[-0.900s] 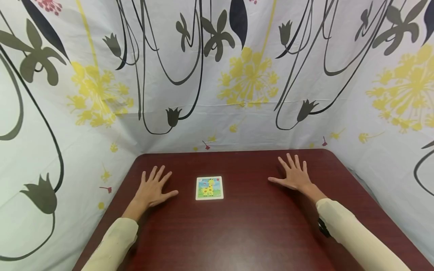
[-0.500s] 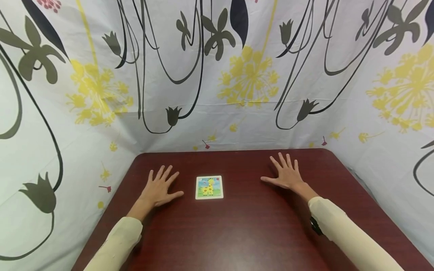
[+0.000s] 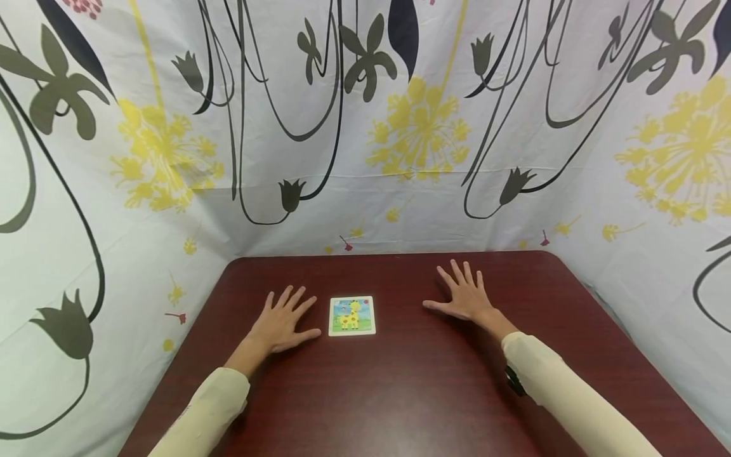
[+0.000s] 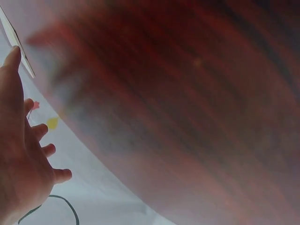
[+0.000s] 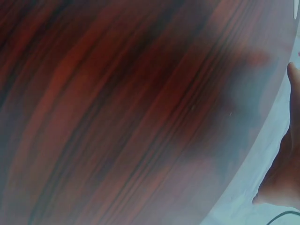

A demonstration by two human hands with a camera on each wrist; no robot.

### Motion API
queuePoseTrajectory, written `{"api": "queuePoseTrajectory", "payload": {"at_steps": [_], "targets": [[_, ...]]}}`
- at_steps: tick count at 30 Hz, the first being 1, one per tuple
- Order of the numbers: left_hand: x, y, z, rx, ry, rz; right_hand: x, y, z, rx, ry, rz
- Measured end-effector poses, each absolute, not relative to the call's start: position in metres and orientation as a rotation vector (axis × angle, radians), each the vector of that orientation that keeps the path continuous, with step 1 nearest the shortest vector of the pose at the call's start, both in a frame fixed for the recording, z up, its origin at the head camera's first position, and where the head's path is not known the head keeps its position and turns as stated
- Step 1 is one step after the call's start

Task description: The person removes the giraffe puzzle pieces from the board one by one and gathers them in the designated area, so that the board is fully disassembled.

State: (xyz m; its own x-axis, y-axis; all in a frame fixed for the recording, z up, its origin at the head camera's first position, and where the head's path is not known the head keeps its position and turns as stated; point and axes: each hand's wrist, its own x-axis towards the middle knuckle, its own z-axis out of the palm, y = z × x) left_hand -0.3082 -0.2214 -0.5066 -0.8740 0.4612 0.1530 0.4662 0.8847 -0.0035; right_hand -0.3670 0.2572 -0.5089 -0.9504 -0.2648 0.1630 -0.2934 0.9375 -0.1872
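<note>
Here: one left hand (image 3: 276,328), one right hand (image 3: 469,301), fingers (image 3: 305,307) spread; one giraffe picture (image 3: 351,316) between, on one table (image 3: 371,393).

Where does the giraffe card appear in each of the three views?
Head: the giraffe card, below the middle.
Left wrist: its white edge, at the upper left border.
Right wrist: a pale sliver, top right corner, possibly the card.
Shared landmark: the dark red table.
</note>
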Motion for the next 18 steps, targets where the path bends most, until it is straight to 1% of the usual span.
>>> {"api": "queuePoseTrajectory", "payload": {"at_steps": [11,18], "targets": [[-0.307,-0.21,-0.511,-0.807,-2.899,-0.087,-0.373,0.237,-0.517,0.534,-2.896,0.364],[-0.308,-0.201,-0.51,-0.859,-2.913,-0.146,-0.367,0.221,-0.512,0.557,-2.872,0.388]]}}
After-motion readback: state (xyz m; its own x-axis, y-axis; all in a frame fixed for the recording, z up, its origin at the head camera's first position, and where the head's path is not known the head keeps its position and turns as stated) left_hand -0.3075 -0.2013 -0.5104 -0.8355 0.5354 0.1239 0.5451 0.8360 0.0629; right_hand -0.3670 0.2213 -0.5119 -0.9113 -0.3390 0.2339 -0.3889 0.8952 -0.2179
